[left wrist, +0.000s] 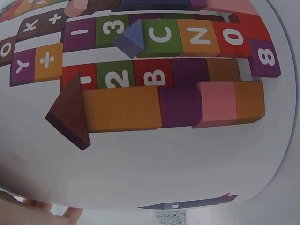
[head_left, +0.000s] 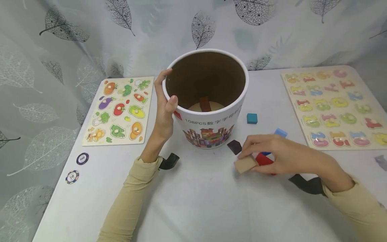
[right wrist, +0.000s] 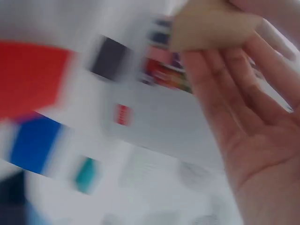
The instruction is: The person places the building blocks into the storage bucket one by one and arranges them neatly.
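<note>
A tan wooden block point(head_left: 245, 164) is at the fingertips of the person's right hand point(head_left: 281, 154), pinched between fingers and thumb, low over the white table point(head_left: 205, 195); whether it touches the surface cannot be told. Its long axis slants, the far end pointing slightly rightward, and it juts out to the left of the hand. From those fingers, the large white bucket point(head_left: 208, 125) lies ahead and to the left, its open rim well above the block. The left hand is nearer the bucket: its fingers and thumb, spread apart, curve round the left side of the rim. Inside, a reddish-brown block point(head_left: 205, 104) shows near the bottom. A red block point(head_left: 264, 159) and a blue block point(head_left: 266, 153) are partly hidden by the right hand, with a dark block point(head_left: 234, 147) just beside the fingers, a light-blue block point(head_left: 281, 132) beyond them, and a teal block point(head_left: 252, 118) near the bucket's right side. Farther out, a vegetable puzzle board point(head_left: 124, 141) and two round chips point(head_left: 82, 158) lie left; a number puzzle board point(head_left: 350, 72) lies right.
</note>
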`<state>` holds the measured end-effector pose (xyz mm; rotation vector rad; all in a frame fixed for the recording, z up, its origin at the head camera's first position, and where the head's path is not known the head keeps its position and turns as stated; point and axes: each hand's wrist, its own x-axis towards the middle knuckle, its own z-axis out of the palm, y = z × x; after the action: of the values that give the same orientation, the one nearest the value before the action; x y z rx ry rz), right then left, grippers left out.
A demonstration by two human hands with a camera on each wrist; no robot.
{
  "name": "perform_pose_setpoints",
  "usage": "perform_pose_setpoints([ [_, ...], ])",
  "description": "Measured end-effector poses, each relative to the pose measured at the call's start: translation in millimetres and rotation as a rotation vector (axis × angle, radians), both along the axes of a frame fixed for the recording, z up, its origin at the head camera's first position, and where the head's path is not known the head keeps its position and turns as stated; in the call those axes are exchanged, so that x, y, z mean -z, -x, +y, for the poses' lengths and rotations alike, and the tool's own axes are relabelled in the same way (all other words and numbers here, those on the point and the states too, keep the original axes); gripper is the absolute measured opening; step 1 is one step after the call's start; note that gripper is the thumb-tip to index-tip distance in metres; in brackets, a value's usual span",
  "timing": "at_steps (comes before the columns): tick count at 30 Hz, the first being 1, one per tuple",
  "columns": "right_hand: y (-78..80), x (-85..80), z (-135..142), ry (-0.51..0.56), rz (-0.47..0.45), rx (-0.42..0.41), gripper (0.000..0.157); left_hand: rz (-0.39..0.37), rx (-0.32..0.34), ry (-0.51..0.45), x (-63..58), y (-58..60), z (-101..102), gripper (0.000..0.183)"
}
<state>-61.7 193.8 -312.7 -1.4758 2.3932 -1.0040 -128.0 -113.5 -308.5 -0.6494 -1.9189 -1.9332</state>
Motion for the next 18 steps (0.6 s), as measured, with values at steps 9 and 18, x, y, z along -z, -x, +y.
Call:
perform_pose_setpoints([
  [9, 37.7, -88.2, -20, 0.416, 0.274, 0.069, 0.042, 0.006, -0.006, 0.021, 0.1, 1.2, -1, 0.1],
  [18, 62.7, -102.7, -53, 0.626, 0.126, 0.204, 0.044, -0.011, -0.014, 0.027, 1.7, -0.9, -3, 0.102],
])
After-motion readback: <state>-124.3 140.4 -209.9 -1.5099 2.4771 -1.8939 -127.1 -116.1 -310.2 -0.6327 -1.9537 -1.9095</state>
